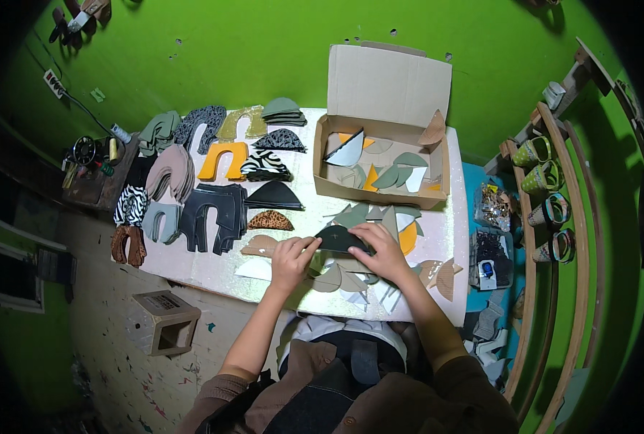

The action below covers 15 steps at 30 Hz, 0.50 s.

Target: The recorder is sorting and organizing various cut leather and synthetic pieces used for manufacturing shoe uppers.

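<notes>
Between my two hands is a black half-round cut piece [338, 239] with a small pale mark on it. My left hand [291, 262] pinches its left end, and my right hand [378, 253] grips the right end. Under and around them lie loose cut pieces, among them grey-beige ones [330, 278], a yellow-orange one [408, 237] and tan ones [444, 279]. To the left of my left hand sit a tan half-round stack [261, 245] and a leopard-print one [270, 220]. What lies directly beneath the black piece is partly hidden.
An open cardboard box [380, 189] holding cut pieces stands at the back of the white table [213, 269]. Stacks of U-shaped pieces [211, 218] cover the table's left. A wooden rack [562, 275] with sandals stands right. A carton [164, 323] sits on the floor.
</notes>
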Tool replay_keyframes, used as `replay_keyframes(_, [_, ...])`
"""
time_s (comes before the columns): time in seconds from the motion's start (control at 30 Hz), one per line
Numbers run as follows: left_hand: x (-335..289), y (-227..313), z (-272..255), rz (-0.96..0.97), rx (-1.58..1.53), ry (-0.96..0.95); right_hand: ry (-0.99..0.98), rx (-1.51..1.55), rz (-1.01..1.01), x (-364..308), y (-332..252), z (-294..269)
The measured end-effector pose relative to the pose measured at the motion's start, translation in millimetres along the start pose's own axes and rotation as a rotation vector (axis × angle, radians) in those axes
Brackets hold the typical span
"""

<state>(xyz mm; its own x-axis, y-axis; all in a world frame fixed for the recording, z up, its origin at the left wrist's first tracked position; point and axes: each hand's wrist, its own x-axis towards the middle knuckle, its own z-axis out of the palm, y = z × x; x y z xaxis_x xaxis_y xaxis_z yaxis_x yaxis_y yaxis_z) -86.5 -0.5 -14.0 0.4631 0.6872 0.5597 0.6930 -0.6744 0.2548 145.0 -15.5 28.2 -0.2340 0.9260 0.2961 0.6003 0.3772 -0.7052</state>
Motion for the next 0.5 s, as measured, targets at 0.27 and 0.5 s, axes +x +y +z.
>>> replay_keyframes(0.27, [6.2,-64.3,-18.0,-0.042,-0.002,0.06,0.005,-0.252,-0.231,40.1,-4.6,47.4])
replay_keyframes(0.5, [11.5,-122.0,-32.3,-0.039,0.029,0.007,0.026,-0.354,-0.329,86.0,-8.7,87.4])
